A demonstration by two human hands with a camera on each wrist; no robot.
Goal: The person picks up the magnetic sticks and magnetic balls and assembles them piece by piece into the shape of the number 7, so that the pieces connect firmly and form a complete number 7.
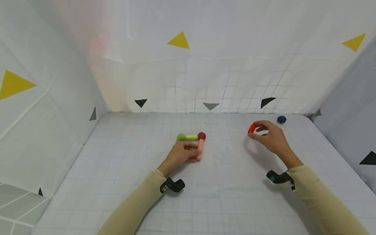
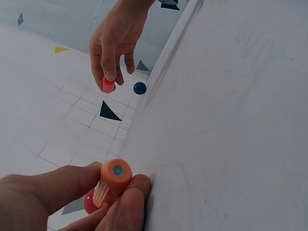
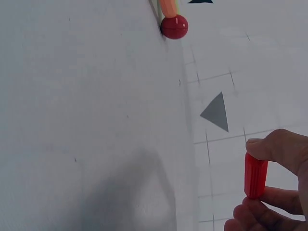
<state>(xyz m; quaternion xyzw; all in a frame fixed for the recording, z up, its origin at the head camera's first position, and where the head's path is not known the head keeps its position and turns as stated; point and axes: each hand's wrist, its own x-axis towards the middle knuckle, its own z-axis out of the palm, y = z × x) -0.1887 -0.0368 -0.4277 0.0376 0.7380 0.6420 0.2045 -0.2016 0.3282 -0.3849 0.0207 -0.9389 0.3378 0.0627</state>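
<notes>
I see the person's left hand (image 1: 181, 152) near the middle of the table (image 1: 229, 202), its fingers pinching the near end of an orange rod (image 1: 200, 145). The rod's far end meets a red ball (image 1: 201, 136), from which a yellow-green rod (image 1: 192, 137) runs left to a green ball (image 1: 180, 137), making a corner. I cannot tell whether the orange rod's gripped end touches the table.

Well over to the right, the right hand (image 1: 271, 135) has thumb and fingers clamped on the two ends of a short red rod (image 1: 251, 128), held up with the hand's shadow on the table below. A wide stretch of table lies between the hands, giving me open room sideways, with more on the near side.

The far edge is tighter: the white back wall (image 1: 164, 78) rises there. A dark blue ball (image 1: 281, 119) sits just inside that edge, beyond the right hand, near the rounded far right corner.
</notes>
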